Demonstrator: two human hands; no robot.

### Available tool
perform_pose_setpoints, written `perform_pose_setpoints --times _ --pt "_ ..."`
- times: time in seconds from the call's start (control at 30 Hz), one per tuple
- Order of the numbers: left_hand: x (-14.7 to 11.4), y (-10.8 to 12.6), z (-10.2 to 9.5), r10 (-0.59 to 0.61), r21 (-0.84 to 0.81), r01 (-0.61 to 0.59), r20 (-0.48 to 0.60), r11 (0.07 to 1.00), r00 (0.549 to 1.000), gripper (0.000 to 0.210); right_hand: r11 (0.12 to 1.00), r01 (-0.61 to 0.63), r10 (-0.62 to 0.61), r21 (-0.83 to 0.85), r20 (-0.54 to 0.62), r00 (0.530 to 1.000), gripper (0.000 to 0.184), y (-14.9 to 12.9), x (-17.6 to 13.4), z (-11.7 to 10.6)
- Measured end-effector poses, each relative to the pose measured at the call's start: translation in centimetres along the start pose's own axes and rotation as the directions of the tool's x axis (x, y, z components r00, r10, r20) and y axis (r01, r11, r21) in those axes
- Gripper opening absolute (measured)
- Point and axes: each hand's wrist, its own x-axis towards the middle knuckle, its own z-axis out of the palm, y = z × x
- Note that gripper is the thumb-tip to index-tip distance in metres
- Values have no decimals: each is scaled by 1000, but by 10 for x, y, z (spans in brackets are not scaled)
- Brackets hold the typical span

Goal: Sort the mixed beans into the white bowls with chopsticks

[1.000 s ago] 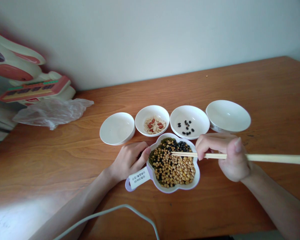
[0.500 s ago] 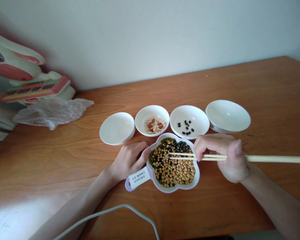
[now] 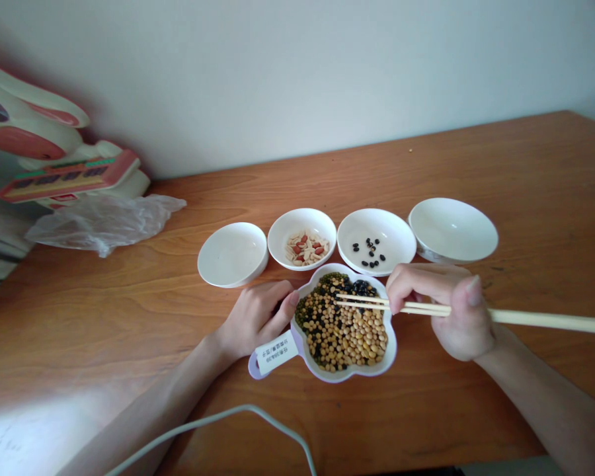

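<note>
My right hand (image 3: 443, 307) grips a pair of wooden chopsticks (image 3: 525, 317). Their tips reach over the mixed beans, close to the black ones. Those beans (image 3: 352, 337), yellow, black and green, fill a flower-shaped white and lilac dish (image 3: 387, 367) with a labelled handle. Against the dish's left rim, my left hand (image 3: 260, 317) is closed, thumb and bent fingers pinching the edge. Just behind the dish stand a white bowl (image 3: 350, 238) with several black beans and another bowl (image 3: 276, 233) holding peanuts and pale seeds.
Two more white bowls stand at the row's ends, one on the left (image 3: 232, 254) and one on the right (image 3: 453, 230). A crumpled plastic bag (image 3: 109, 221) lies by a toy piano figure (image 3: 69, 152). A pale cable (image 3: 248, 408) loops across the front.
The chopstick tips have shifted slightly up toward the dish's far side, and their rear ends have dipped. My left hand and the dish have stayed put.
</note>
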Motion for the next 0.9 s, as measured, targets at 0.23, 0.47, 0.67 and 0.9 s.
perform_pose_setpoints --times 0.23,0.47,0.67,0.9 --pt "0 0 0 6 -3 -6 4 1000 1000 37 1000 -21 21 -11 8 1000 73 8 -3 2" --pt "1 0 0 3 2 -3 2 1000 1000 35 1000 -18 19 -26 10 1000 71 8 -3 2" --pt "0 1 1 6 -9 -6 2 1000 1000 34 999 4 -3 -36 32 999 69 6 -3 2" --pt "0 -1 1 0 6 0 4 1000 1000 35 999 14 -13 -53 28 1000 68 6 -3 2"
